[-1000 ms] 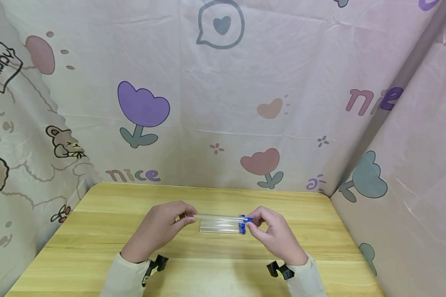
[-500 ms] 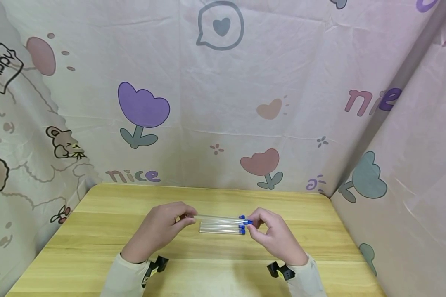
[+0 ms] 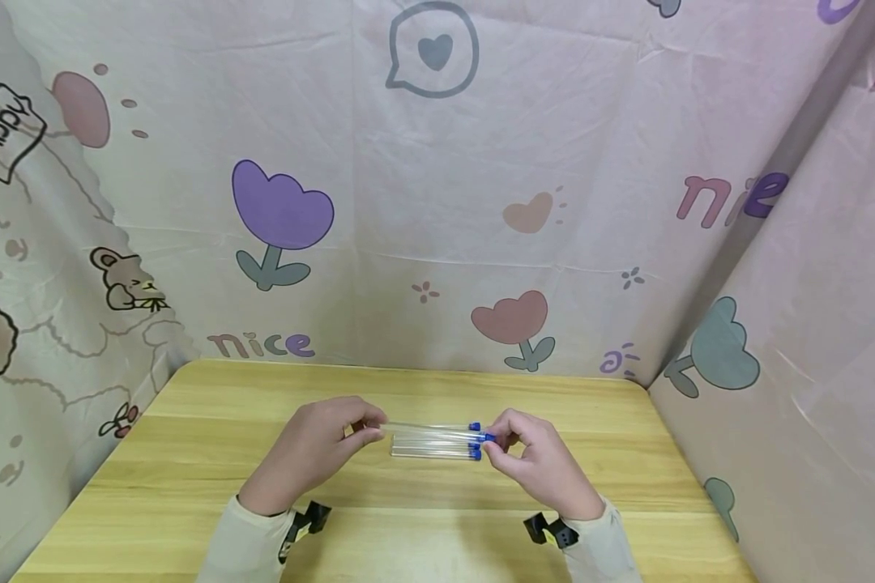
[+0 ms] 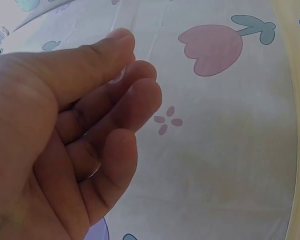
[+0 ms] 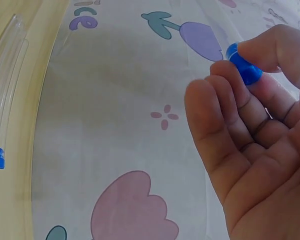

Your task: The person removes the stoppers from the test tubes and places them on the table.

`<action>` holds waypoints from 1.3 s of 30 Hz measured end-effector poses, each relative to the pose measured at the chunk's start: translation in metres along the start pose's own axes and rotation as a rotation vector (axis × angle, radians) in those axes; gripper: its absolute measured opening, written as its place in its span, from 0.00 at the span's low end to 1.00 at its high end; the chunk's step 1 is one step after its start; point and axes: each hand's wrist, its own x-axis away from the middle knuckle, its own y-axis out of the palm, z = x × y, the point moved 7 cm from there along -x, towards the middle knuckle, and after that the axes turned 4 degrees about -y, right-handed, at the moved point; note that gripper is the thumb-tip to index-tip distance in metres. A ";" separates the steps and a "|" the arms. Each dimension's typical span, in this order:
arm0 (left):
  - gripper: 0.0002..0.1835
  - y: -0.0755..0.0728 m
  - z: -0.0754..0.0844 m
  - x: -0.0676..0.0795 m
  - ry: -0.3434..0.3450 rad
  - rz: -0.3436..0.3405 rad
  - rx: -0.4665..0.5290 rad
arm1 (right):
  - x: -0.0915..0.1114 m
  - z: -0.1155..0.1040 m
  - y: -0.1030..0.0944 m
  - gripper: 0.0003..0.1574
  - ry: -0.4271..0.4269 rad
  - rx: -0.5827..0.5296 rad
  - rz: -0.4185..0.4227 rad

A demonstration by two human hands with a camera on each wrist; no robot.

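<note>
A clear test tube (image 3: 419, 428) with a blue cap (image 5: 247, 70) spans the gap between both hands. My left hand (image 3: 326, 441) pinches its clear end between thumb and fingers; in the left wrist view a bit of clear rounded end shows behind the thumb. At the other end, my right hand (image 3: 543, 461) pinches the blue cap between thumb and forefinger, the other fingers loosely bent. Below the held tube, several like tubes (image 3: 430, 453) lie side by side, their caps (image 3: 475, 455) pointing right. The held tube slants across them in the head view and partly hides them.
The wooden table (image 3: 379, 542) carries the tubes near its middle. A printed cloth (image 3: 401, 202) hangs behind it and along both sides. Black camera mounts (image 3: 550, 530) sit on both wrists over pale sleeves (image 3: 244, 542).
The capped end of the held tube has shifted slightly down and toward me with the right hand, so the tube slants more and a lying tube's cap behind shows more. The left hand stays put.
</note>
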 end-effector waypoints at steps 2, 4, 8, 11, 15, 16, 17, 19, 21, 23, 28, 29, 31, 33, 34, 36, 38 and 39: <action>0.07 0.001 0.000 0.000 -0.003 -0.006 0.010 | 0.000 -0.001 0.000 0.13 -0.006 -0.014 0.000; 0.07 0.001 0.000 0.000 0.002 -0.008 0.022 | 0.001 -0.001 0.000 0.15 -0.017 -0.031 -0.002; 0.07 0.001 0.000 0.000 0.018 -0.003 0.043 | 0.001 -0.001 0.000 0.19 -0.045 -0.058 -0.016; 0.07 0.001 -0.001 0.000 0.028 0.002 0.054 | 0.002 -0.001 0.000 0.21 -0.062 -0.060 -0.022; 0.07 0.002 -0.001 0.000 0.034 0.004 0.063 | 0.002 0.002 0.001 0.21 -0.068 -0.055 -0.024; 0.07 0.002 -0.002 0.000 0.034 0.002 0.064 | 0.002 0.002 0.001 0.21 -0.069 -0.055 -0.026; 0.07 0.002 -0.002 -0.001 0.035 0.001 0.064 | 0.002 0.002 0.001 0.21 -0.070 -0.054 -0.029; 0.07 0.003 -0.002 -0.001 0.038 -0.001 0.064 | 0.002 0.002 0.001 0.21 -0.070 -0.052 -0.033; 0.07 0.003 -0.002 -0.002 0.038 -0.001 0.059 | 0.001 0.002 0.001 0.20 -0.065 -0.052 -0.036; 0.07 0.003 -0.002 -0.002 0.033 0.002 0.052 | 0.001 0.002 0.001 0.19 -0.052 -0.051 -0.036; 0.07 0.004 -0.004 -0.003 0.011 -0.002 0.037 | 0.000 0.002 0.000 0.18 -0.022 -0.045 -0.024; 0.07 0.005 -0.004 -0.003 0.008 -0.005 0.035 | 0.000 0.002 0.000 0.18 -0.022 -0.041 -0.020; 0.07 0.005 -0.005 -0.004 0.001 -0.012 0.034 | 0.000 0.002 0.000 0.19 -0.024 -0.034 -0.013; 0.07 0.006 -0.005 -0.004 -0.004 -0.018 0.033 | -0.001 0.002 -0.001 0.19 -0.026 -0.030 -0.010; 0.07 0.006 -0.005 -0.004 -0.003 -0.019 0.032 | -0.001 0.002 -0.001 0.19 -0.029 -0.032 -0.010; 0.07 0.007 -0.005 -0.004 0.003 -0.021 0.030 | -0.001 0.003 0.000 0.18 -0.035 -0.034 -0.016; 0.07 0.007 -0.004 -0.004 0.018 -0.019 0.029 | -0.001 0.003 0.000 0.18 -0.045 -0.037 -0.023; 0.07 0.007 -0.004 -0.004 0.027 -0.017 0.029 | 0.000 0.003 0.000 0.18 -0.049 -0.039 -0.028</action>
